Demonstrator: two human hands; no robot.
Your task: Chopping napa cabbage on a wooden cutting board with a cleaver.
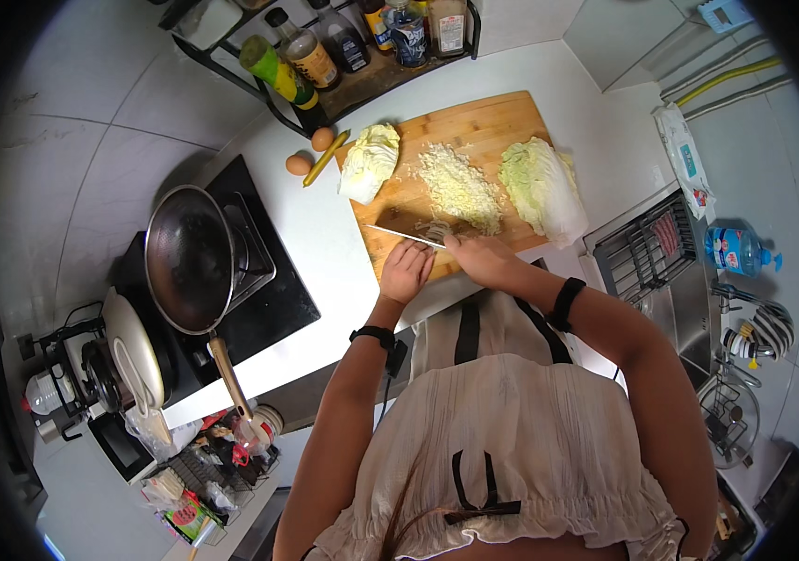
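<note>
My right hand (478,259) is closed around the handle of a kitchen knife (405,237), whose blade points left over the near part of a wooden cutting board (483,123). My left hand (406,270) rests at the board's near edge, its bent fingertips close to the blade; whether it holds something under the fingers is hidden. Behind the knife lies a heap of finely chopped napa cabbage (459,189). A cut piece of napa cabbage (371,163) sits at the board's left edge, and a larger one (543,189) lies at its right.
Two brown eggs (298,165) and a yellowish tube-shaped packet (327,158) lie left of the board. A wok (190,259) stands on the black hob (280,294) at left. Behind, a rack (354,91) holds several bottles. At right are a sink (683,315) and a blue pump bottle (732,251).
</note>
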